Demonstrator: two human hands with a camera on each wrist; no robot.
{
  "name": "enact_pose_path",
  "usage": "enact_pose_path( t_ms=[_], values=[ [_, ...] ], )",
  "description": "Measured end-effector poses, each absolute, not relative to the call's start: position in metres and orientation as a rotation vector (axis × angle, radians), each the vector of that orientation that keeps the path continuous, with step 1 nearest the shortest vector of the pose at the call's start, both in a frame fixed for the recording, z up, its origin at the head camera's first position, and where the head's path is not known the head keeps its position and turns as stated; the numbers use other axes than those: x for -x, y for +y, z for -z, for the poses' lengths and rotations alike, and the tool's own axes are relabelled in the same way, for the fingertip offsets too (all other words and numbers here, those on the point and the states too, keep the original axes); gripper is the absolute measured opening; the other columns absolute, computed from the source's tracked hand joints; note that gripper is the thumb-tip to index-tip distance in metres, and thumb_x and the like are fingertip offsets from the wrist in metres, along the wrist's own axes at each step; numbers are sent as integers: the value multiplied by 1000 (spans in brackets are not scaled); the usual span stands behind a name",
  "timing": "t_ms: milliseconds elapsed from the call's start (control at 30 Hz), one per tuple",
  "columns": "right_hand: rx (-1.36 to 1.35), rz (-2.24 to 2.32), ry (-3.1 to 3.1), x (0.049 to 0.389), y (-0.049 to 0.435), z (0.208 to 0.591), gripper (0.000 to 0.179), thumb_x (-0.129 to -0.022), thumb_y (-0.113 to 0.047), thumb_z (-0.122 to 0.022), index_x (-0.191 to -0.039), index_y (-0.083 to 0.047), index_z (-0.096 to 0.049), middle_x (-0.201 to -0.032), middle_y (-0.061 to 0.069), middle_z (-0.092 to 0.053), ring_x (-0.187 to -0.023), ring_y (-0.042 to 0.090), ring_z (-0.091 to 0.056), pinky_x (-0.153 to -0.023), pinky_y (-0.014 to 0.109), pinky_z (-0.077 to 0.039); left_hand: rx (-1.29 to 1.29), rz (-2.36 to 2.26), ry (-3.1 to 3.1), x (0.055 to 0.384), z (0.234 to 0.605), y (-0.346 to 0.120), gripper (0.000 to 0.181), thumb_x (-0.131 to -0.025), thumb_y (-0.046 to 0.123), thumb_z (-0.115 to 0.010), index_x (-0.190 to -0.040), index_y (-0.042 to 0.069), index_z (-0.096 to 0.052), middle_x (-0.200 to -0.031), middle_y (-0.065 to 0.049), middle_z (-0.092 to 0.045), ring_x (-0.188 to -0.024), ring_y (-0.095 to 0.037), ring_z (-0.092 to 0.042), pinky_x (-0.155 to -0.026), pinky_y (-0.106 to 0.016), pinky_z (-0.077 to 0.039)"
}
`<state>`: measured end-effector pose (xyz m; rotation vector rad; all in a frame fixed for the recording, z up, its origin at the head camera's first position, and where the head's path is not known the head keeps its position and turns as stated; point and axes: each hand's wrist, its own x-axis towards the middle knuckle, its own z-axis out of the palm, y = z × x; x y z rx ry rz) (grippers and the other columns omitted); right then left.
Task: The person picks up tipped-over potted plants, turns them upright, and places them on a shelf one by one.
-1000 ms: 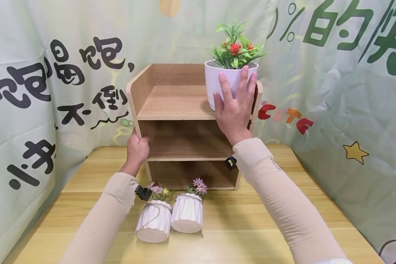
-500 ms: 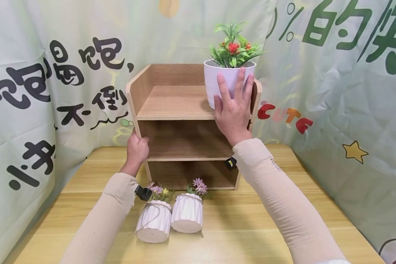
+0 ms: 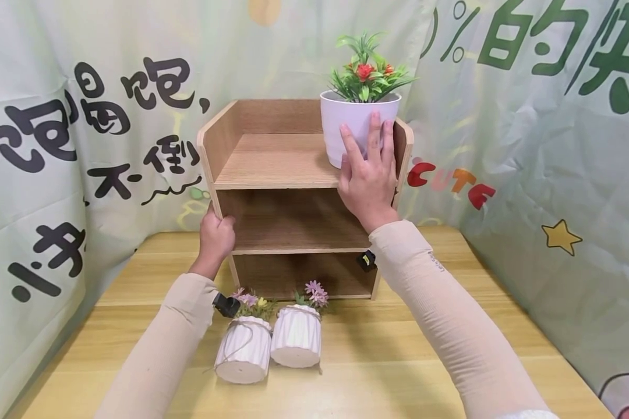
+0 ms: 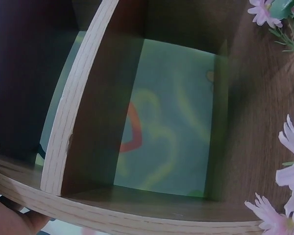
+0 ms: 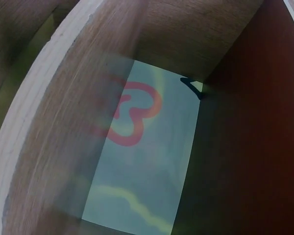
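A white flowerpot (image 3: 359,125) with green leaves and red flowers stands upright at the right of the top board of a wooden shelf unit (image 3: 272,160). My right hand (image 3: 369,183) lies against the pot's front, its fingers straight and spread. With my left hand (image 3: 217,235) I grip the unit's left side panel, thumb on the near side and the other fingers hidden behind. In the left wrist view, part of that hand (image 4: 12,218) shows by the panel edge. The right wrist view shows the shelf compartments (image 5: 54,117) without the hand.
Two small white fluted pots, one on the left (image 3: 243,352) and one on the right (image 3: 296,337), lie tipped on the wooden table (image 3: 377,372) before the unit, with twine and pink flowers. A printed curtain (image 3: 524,145) surrounds the table.
Under my right hand the white flowerpot has slid a little back and left on the top board. My left hand keeps its grip on the side panel. The head view has shifted slightly.
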<state>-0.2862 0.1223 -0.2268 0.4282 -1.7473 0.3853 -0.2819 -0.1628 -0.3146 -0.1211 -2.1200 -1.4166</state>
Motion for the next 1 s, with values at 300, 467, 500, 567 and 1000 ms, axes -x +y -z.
enact_pose_path(
  t_ms=[300,467,500,567,1000],
  values=[
    [-475,-384,-1718,283,126,228,40,-95,-18,-48,-133,-13,-59,-150,23,-33,-139,40,-25,-114,46,-21,134,1405,-2115,282,315,-162,44,-83,3,-49,-125,-8,-50,-122,-30,-57,-118,-41,-51,-104,-49,-36],
    [-513,-394,-1697,282,129,232,41,-90,-16,-53,-130,-11,-61,-147,22,-37,-138,40,-29,-111,49,-27,128,1374,-2123,282,314,-162,44,-83,3,-49,-125,-8,-50,-121,-31,-58,-117,-42,-52,-102,-50,-36],
    [-516,-394,-1694,281,129,233,41,-89,-17,-54,-129,-11,-61,-147,22,-37,-137,40,-30,-110,49,-28,128,1366,-2122,282,315,-163,43,-83,3,-49,-125,-8,-51,-120,-31,-58,-116,-43,-52,-102,-50,-37],
    [-525,-394,-1690,280,130,234,42,-89,-18,-55,-129,-10,-61,-145,22,-39,-136,40,-32,-109,49,-30,129,1352,-2118,282,315,-162,42,-83,4,-49,-124,-8,-51,-119,-32,-58,-116,-44,-52,-101,-51,-37],
    [-619,-492,-1697,267,132,246,49,-87,-25,-57,-132,-5,-56,-140,23,-43,-129,40,-39,-107,50,-30,120,1303,-2119,285,318,-163,39,-87,9,-50,-124,-4,-51,-116,-33,-59,-112,-47,-54,-95,-56,-40]
  ],
)
